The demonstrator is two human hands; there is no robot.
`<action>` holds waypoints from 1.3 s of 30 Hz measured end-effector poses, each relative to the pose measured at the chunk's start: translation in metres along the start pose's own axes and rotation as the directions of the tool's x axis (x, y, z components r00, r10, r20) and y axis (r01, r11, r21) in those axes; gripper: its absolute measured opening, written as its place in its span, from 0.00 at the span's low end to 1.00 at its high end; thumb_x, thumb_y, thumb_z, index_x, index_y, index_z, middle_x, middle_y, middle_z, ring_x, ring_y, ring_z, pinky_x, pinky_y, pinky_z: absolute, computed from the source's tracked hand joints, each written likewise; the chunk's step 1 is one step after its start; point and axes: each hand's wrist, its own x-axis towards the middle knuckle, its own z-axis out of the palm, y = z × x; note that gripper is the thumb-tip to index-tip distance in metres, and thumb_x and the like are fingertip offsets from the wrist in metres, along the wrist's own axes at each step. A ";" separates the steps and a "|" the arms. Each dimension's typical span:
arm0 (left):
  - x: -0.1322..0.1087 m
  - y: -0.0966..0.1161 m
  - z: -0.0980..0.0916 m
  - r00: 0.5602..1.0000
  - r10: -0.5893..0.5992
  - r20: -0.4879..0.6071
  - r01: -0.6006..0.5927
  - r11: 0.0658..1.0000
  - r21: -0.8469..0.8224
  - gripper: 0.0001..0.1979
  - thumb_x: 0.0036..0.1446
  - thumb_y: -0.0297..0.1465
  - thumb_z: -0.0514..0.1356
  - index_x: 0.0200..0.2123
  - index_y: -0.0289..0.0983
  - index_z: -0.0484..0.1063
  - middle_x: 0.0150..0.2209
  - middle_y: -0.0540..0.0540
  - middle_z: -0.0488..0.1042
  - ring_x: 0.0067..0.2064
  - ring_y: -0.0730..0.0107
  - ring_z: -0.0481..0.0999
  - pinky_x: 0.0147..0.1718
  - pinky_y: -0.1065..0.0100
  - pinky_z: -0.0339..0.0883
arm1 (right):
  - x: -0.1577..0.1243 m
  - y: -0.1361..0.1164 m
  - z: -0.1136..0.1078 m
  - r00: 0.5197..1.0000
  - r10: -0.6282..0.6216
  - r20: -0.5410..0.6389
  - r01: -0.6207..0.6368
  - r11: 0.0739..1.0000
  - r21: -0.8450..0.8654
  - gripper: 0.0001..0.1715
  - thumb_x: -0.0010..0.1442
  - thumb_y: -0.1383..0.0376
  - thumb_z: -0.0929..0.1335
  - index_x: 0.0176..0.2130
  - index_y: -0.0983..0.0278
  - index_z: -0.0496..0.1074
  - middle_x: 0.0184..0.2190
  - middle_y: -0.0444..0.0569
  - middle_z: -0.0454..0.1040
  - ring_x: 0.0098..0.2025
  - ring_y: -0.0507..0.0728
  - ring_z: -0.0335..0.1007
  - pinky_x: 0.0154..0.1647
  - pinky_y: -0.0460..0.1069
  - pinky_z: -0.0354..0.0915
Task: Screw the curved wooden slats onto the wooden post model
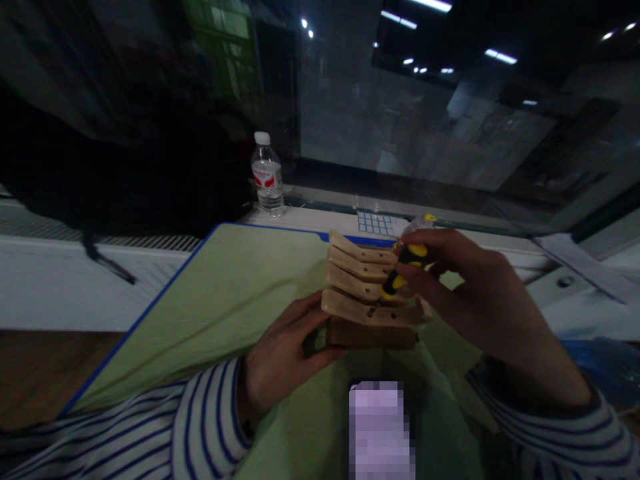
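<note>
Pale green was shown by the tabletop (pixel 260 267) in the head view, with a blue border along its left and far edges. On it, toward the far right part and in front of the sill, a wooden piece (pixel 350 313) was set, made up of several bent slats in a row above a darker wooden base, with small holes in the slats.

The piece was gripped at its left side by the left hand (pixel 287 350), the thumb laid low beside the base. A black-and-yellow screwdriver (pixel 415 255) was grasped in the fingers of the right hand (pixel 465 293), its shaft angled down toward a hole in the nearest slat; whether the tip was seated could not be told. Nearer the wearer, a phone-like object (pixel 380 430) was blurred into blocks.

Beyond the table, a part-filled bottle (pixel 268 180) was stood upright on the white sill (pixel 310 220), and a blue-gridded sheet (pixel 376 223) was seen further right. The room was dimly lit; ceiling lights were shown in the dark window (pixel 345 107). A black, bulky mass (pixel 150 167) was seen at left above a slatted white unit (pixel 150 240), and wood-toned floor (pixel 40 380) below it.
</note>
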 end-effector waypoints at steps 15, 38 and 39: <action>-0.001 -0.001 0.001 0.999 0.005 -0.032 -0.004 1.000 0.023 0.28 0.53 0.39 0.66 0.57 0.43 0.67 0.60 0.41 0.66 0.60 0.54 0.67 0.59 0.52 0.64 | 0.001 -0.001 0.001 1.000 0.002 0.022 -0.003 1.000 0.017 0.16 0.63 0.61 0.67 0.50 0.60 0.69 0.46 0.47 0.78 0.38 0.52 0.77 0.32 0.45 0.70; 0.001 0.002 -0.001 1.000 0.012 -0.022 -0.012 1.000 0.020 0.28 0.53 0.39 0.66 0.57 0.42 0.67 0.60 0.41 0.66 0.60 0.54 0.67 0.60 0.53 0.63 | 0.001 -0.002 0.001 0.999 -0.022 0.041 0.021 0.999 0.024 0.16 0.62 0.63 0.67 0.50 0.58 0.69 0.46 0.46 0.77 0.38 0.52 0.76 0.34 0.44 0.70; 0.001 0.002 -0.001 1.000 0.012 -0.018 -0.011 1.000 0.022 0.29 0.54 0.40 0.66 0.58 0.42 0.67 0.61 0.41 0.66 0.61 0.54 0.67 0.60 0.53 0.63 | 0.001 -0.002 0.001 0.999 -0.025 0.041 0.024 0.999 0.022 0.16 0.62 0.63 0.68 0.50 0.58 0.69 0.47 0.46 0.77 0.38 0.52 0.76 0.35 0.45 0.70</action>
